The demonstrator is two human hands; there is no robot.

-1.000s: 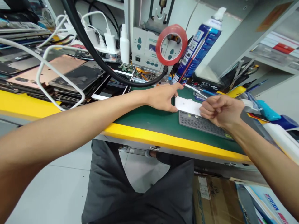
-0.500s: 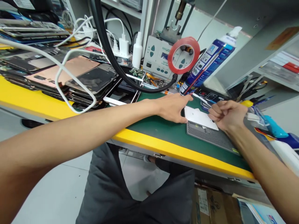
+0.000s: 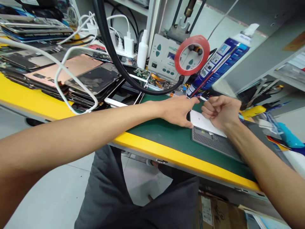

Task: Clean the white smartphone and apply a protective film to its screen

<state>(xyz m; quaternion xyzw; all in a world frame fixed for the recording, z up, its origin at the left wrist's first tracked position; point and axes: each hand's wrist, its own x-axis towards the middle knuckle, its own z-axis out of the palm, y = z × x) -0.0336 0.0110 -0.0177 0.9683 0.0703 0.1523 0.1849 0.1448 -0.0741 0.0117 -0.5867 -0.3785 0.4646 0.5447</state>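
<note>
A white flat phone or tablet back [image 3: 206,123] with a small mark near one end lies on a grey perforated plate [image 3: 212,142] on the green mat. My left hand [image 3: 177,110] grips its left end, the thumb at the near corner and the index finger reaching toward the far side. Over the far right part of the white device, my right hand [image 3: 220,112] is curled into a fist. Its fingers hide whatever they may hold. A thin white stick [image 3: 203,99] shows just beyond the fist.
Stacks of phone screens and panels [image 3: 95,78] fill the left side. A black hose [image 3: 119,65] arches over the bench. Behind stand a red tape roll [image 3: 178,58], a blue spray can [image 3: 219,60] and a white bottle [image 3: 142,52]. Tools and a cyan item [image 3: 289,135] crowd the right.
My right fist has moved left across the white device, closer to my left hand. The left hand keeps its hold at the device's left end. The view has shifted slightly.
</note>
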